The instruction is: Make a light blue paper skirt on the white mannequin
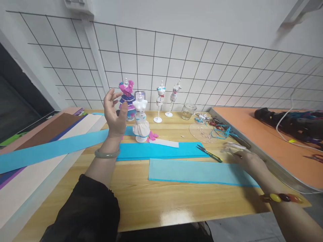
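My left hand [114,114] is raised with its fingers apart, holding nothing. Just right of it stands a small white dress form [140,116] wearing a gathered white skirt with a blue hem. Behind the fingers is another dress form in a pink, navy and purple ruffled dress [126,98]. At the right, my right hand [249,163] has its fingers closed at a clear, shiny thing [234,147], too blurred to name. Scissors [210,154] with yellow-green handles lie to its left, across bright blue strips [161,151]. A pale blue strip [191,172] runs beneath that hand.
Two slim dress forms [160,97] [174,95] stand at the back beside a glass cup [188,111]. A clear round plate [199,133] holds small bits, near blue ribbon [223,132]. Coloured sheets [63,134] are stacked left. An orange surface [272,134] with a cable borders the right.
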Available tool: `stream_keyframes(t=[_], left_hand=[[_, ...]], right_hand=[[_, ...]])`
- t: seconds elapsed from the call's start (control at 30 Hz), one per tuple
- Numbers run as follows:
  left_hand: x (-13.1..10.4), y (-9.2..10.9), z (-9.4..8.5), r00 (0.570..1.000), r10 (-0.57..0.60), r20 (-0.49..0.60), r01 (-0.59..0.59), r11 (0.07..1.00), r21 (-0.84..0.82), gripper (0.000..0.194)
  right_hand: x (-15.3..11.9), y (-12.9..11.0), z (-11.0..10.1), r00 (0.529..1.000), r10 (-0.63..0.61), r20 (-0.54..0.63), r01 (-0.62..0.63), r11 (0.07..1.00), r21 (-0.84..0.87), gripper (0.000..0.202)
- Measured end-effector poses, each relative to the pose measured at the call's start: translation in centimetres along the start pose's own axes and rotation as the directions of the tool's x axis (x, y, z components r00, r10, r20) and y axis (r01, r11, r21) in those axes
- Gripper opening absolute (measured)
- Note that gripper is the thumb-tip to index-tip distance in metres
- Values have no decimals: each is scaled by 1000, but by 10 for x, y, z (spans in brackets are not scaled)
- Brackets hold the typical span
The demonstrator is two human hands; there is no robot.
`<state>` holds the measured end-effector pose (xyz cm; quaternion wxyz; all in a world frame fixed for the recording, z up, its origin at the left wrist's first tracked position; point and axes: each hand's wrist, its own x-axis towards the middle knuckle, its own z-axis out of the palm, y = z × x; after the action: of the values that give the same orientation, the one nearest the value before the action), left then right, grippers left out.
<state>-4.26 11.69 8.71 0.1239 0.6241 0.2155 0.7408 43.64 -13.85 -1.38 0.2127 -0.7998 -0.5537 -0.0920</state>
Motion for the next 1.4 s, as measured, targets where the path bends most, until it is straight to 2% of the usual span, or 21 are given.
stream_keyframes(t=[0.07,0.13,0.2,0.27,0.33,0.4,0.5,0.57,0.63,0.8,0.87,0.93,1.03,1.13,1.27,1.33,1.4], left_hand=[[-1,16,3,997,77,-20,-77,997,-2,50],[-4,35,8,990,139,18,-138,990,-33,44],[-8,55,14,982,147,118,-141,988,-63,34],[-15,74,21,953,151,261,-135,988,-81,26],[-22,87,29,876,151,457,-114,988,-108,23],[-28,95,35,757,159,633,-77,985,-155,21],[-37,95,41,625,142,768,-41,988,-149,27],[-41,92,44,592,93,801,-16,995,-104,31],[-44,89,46,605,39,795,12,998,-57,35],[-47,85,49,653,-13,757,108,991,-77,28],[-46,85,49,659,-67,750,180,981,-70,20],[-47,83,49,645,-162,747,263,965,-18,21],[-48,79,49,593,-265,761,357,933,47,27],[-50,72,51,556,-279,783,443,896,4,27],[-52,64,53,436,-273,858,652,753,-92,29],[-53,61,52,368,-277,888,730,678,-91,31],[-53,59,51,322,-300,898,761,646,-57,31]], right_hand=[[5,-14,-2,999,-25,26,25,1000,6,35],[10,-37,-6,997,-69,33,68,997,39,39],[12,-67,-11,991,-123,43,119,989,89,41],[10,-101,-19,978,-195,81,180,970,163,41],[6,-136,-29,947,-271,174,204,923,326,37],[2,-167,-41,928,-310,206,190,870,454,34],[1,-205,-53,936,-310,169,175,823,540,32],[3,-224,-57,955,-275,114,165,808,566,33],[7,-240,-55,968,-224,114,97,750,654,34],[13,-268,-38,929,-230,288,-168,433,886,33],[12,-275,-31,910,-223,350,-265,335,904,31],[10,-282,-25,888,-224,402,-342,262,902,31],[6,-291,-17,876,-212,434,-402,180,898,30],[-1,-298,-9,885,-176,432,-424,81,902,27],[-10,-303,-5,858,-188,479,-493,-32,870,25],[-13,-301,-4,840,-199,505,-523,-48,851,25],[-13,-291,-1,843,-174,509,-512,31,859,29]])
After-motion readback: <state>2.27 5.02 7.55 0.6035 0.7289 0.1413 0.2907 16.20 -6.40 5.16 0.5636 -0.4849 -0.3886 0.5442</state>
